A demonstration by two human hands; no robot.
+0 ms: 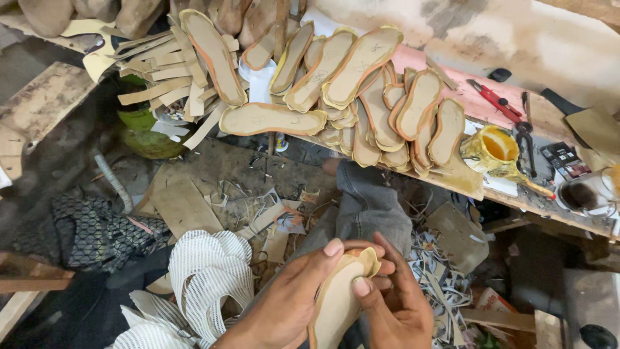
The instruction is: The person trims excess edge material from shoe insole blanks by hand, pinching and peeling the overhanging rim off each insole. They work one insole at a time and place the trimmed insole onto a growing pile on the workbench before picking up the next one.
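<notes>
Head view, looking down past the knees: at far left a black patterned cloth (90, 232) lies on the floor, and beside it a heap of white mesh pieces (206, 274) sits close to the person's lap, within easy reach. Next comes the left hand (290, 304), its grip closed round the edge of a tan shoe insole (339, 300), thumb laid over the top so the piece stands tilted toward the eyes. The right hand (397, 307) closes on the same insole from the other side, thumb pressed on its face and fingers wrapped behind, which steadies it between both palms just above the grey trouser leg (371, 207). Offcuts (445, 284) litter the floor around. Farther up and right, more insoles (361, 90) are fanned overlapping along the table (549, 116), faces up. A glue-caked yellow pot (497, 148) and red pliers (494, 100) lie near that end.
</notes>
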